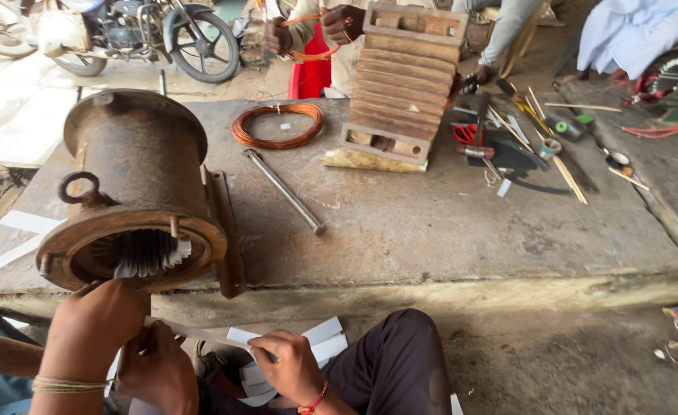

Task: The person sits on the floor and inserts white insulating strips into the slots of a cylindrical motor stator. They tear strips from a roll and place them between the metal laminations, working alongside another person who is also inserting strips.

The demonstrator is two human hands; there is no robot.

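A rusty round motor housing lies on its side at the left of a concrete slab, its open end facing me. White paper liners stick out of its inner slots. My left hand is closed just under the housing's lower rim, at the end of a long white paper strip. My right hand, with a red wrist thread, grips the strip's other end over a stack of white paper pieces on my lap. A third hand sits between mine; whose it is I cannot tell.
On the slab lie a copper wire coil, a steel rod, a stepped wooden former, red-handled scissors and thin sticks. A person across handles copper wire. A motorcycle stands behind. Another arm lies at far left.
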